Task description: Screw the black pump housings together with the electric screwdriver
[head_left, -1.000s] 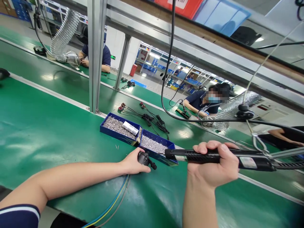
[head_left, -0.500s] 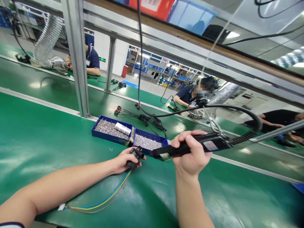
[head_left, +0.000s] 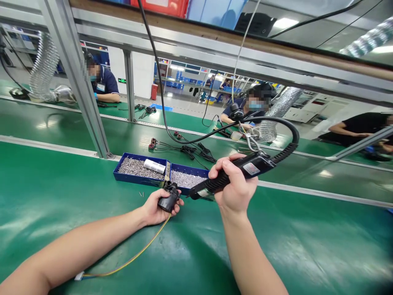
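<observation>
- The left blue tray [head_left: 138, 178] is filled with metal screws [head_left: 132, 167], and a white roll [head_left: 154, 166] is laid on top of them.
- The black housing [head_left: 168, 203] is held in front of the left blue tray's right end, within the left grip [head_left: 154, 207]; the grip is curled around its body, part of the fingers being hidden behind it.
- The black corded driver [head_left: 215, 182] is clasped to the right of the left blue tray by the right grip [head_left: 235, 186], whose fingers are wrapped tightly about the handle; its nose is tilted down towards the housing, without being touched to it.
- Thin wires [head_left: 139, 255] are led from the housing to a white connector [head_left: 79, 276], in front of the left blue tray and towards its left.
- Two loose pins [head_left: 141, 194] are left on the bench [head_left: 294, 229], just in front of the left blue tray.
- The right blue tray [head_left: 181, 167], filled with small metal pieces [head_left: 187, 179], is set end to end with the left blue tray.
- Black cables [head_left: 196, 151] are spread behind and to the right of the left blue tray.
</observation>
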The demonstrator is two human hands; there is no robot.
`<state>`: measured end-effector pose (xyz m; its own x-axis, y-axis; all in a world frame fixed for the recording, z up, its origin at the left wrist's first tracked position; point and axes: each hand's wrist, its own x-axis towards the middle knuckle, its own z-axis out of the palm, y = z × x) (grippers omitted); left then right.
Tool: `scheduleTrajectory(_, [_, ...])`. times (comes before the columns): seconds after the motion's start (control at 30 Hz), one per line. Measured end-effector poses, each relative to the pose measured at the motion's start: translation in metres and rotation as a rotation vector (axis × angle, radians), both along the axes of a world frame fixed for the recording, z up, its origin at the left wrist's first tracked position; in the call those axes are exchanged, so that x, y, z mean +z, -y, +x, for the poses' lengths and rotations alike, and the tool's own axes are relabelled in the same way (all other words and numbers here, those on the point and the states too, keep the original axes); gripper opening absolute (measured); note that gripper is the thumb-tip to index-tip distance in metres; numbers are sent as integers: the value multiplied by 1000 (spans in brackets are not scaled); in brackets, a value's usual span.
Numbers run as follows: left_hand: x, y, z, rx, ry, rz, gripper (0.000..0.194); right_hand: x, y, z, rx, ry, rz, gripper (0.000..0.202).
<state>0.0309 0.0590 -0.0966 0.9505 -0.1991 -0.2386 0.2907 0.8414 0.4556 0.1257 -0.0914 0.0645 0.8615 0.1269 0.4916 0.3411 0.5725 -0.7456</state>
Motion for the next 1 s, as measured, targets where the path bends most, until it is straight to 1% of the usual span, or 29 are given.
scheduleTrajectory(0.1, [1,2,-2,10,36,29,69,0,0,0,28,-51,34,22])
scheduleTrajectory(0.17, [0,4,-3,57,111,128,76,1,1,-1,54,-70,52,22])
scheduleTrajectory(0.23, [-1,6,-4,119,211,276,79,1,1,-3,91,-68,49,20])
scheduleTrajectory(0.3, [-1,9,-5,148,296,403,76,0,2,-8,148,-47,35,18])
scheduleTrajectory(0.4, [-1,11,-4,155,368,523,68,-2,1,-16,249,2,20,16])
scheduleTrajectory(0.5, [-1,10,-3,161,404,630,65,-5,0,-23,323,60,-3,16])
scheduleTrajectory(0.63, [-2,6,-4,169,434,686,67,-7,0,-27,360,87,-14,17])
scheduleTrajectory(0.77, [-1,5,-5,176,473,752,61,-7,1,-28,379,89,13,18])
scheduleTrajectory(0.87, [-1,6,-5,182,495,789,59,-8,0,-28,381,96,-34,17])
scheduleTrajectory(1.0, [-5,6,-5,183,506,810,59,-10,-2,-27,397,109,-87,14])
